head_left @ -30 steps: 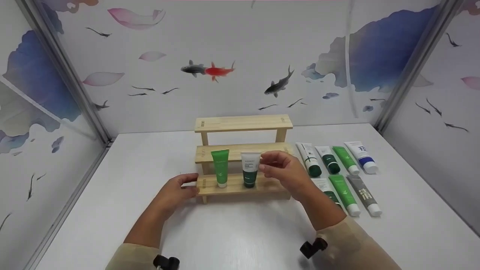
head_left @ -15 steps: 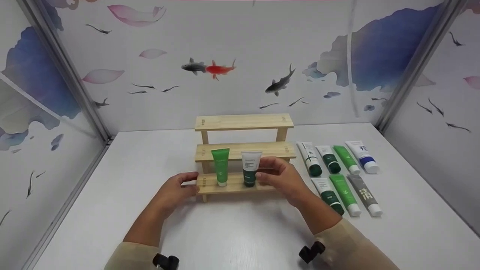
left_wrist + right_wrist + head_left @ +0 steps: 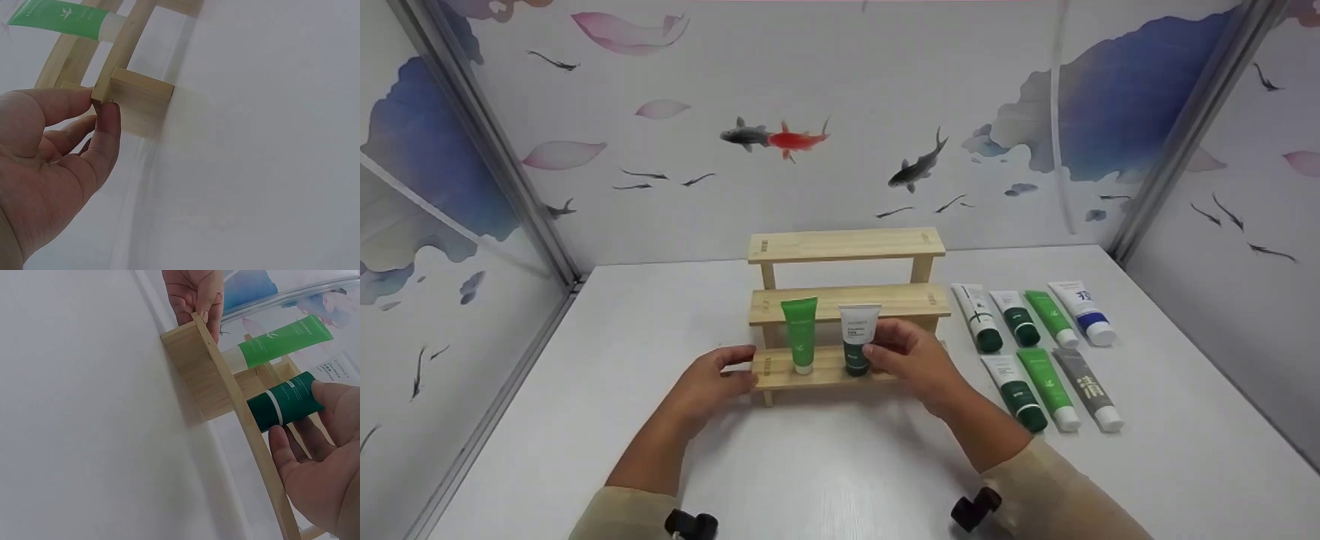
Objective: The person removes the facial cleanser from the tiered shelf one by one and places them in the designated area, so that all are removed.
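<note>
A three-step wooden rack (image 3: pixel 847 244) stands on the table. On its lowest step, a green tube (image 3: pixel 800 334) is upright on its white cap at the left. To its right, a white and dark green squeeze tube (image 3: pixel 857 330) stands cap down. My right hand (image 3: pixel 919 364) holds this second tube low on its right side; in the right wrist view fingertips touch the green part of the tube (image 3: pixel 289 400). My left hand (image 3: pixel 712 386) pinches the left end of the lowest step, seen closely in the left wrist view with the step's edge (image 3: pixel 104 84) between thumb and fingers.
Several tubes lie in two rows on the table right of the rack, among them a grey tube (image 3: pixel 1089 386), a blue and white tube (image 3: pixel 1082 311) and a green tube (image 3: pixel 1048 386). Patterned panels (image 3: pixel 840 90) close off the back and sides.
My right hand has moved down and slightly left, from beside the tube's upper part to its lower part. The tubes and rack stay nearly in place. My left hand keeps its grip.
</note>
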Demonstrator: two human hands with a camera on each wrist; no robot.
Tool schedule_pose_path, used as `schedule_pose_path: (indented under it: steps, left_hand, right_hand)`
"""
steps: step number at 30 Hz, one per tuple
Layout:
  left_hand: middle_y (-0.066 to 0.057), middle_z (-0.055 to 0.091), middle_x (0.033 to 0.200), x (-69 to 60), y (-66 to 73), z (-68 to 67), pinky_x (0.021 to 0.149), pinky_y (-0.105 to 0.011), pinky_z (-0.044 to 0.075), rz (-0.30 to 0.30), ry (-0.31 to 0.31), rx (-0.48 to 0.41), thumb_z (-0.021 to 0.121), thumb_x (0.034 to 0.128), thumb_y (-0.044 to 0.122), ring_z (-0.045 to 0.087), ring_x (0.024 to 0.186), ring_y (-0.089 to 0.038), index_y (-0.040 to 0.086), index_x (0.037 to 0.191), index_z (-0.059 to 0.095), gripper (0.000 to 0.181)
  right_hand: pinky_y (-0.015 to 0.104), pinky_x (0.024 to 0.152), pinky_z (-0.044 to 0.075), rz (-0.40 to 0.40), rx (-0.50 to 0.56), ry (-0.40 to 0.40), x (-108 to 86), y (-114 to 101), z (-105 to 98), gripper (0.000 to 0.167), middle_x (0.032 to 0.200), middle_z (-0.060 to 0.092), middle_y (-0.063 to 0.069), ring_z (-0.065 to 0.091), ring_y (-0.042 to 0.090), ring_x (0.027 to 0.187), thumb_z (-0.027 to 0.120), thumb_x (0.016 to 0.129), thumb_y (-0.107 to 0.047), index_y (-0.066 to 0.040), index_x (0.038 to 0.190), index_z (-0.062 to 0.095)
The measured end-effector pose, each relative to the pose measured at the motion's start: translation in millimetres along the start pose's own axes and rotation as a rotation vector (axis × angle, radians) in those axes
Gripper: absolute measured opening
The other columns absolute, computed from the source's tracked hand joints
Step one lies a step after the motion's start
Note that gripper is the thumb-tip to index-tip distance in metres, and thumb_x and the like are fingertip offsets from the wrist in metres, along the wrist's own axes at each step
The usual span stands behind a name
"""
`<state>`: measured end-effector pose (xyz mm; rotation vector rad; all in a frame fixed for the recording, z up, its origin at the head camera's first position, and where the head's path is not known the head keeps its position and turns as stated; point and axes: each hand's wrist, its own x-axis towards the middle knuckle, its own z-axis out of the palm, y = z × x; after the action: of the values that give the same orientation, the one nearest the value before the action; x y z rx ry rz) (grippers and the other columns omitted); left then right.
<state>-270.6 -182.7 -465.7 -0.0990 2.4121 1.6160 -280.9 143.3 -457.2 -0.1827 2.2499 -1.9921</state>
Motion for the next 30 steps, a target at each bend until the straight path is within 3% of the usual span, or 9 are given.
schedule_pose_path:
  steps: [14, 30]
  left_hand:
    - [-0.010, 0.050, 0.166, 0.1, 0.0, -2.9, 0.114, -0.045, 0.053, -0.004, 0.001, -0.010, 0.070, 0.1004, 0.012, 0.056, 0.146, -0.033, 0.012, 0.155, 0.056, 0.057]
    - [-0.011, 0.053, 0.163, 0.3, 0.9, 1.9, 0.112, -0.044, 0.056, 0.005, 0.013, -0.002, 0.071, 0.0988, 0.012, 0.059, 0.143, -0.033, 0.010, 0.154, 0.057, 0.057]
  right_hand:
    - [0.036, 0.096, 0.063, -0.011, 0.015, 0.011, -2.3, -5, -6, 0.032, 0.133, 0.072, 0.009, 0.070, 0.024, 0.119, 0.074, 0.100, -0.011, -0.014, 0.132, 0.071]
    - [0.035, 0.097, 0.063, -0.037, 0.021, 0.051, -15.8, -2, -51, 0.038, 0.131, 0.070, 0.011, 0.069, 0.024, 0.118, 0.075, 0.101, -0.023, -0.012, 0.137, 0.067]
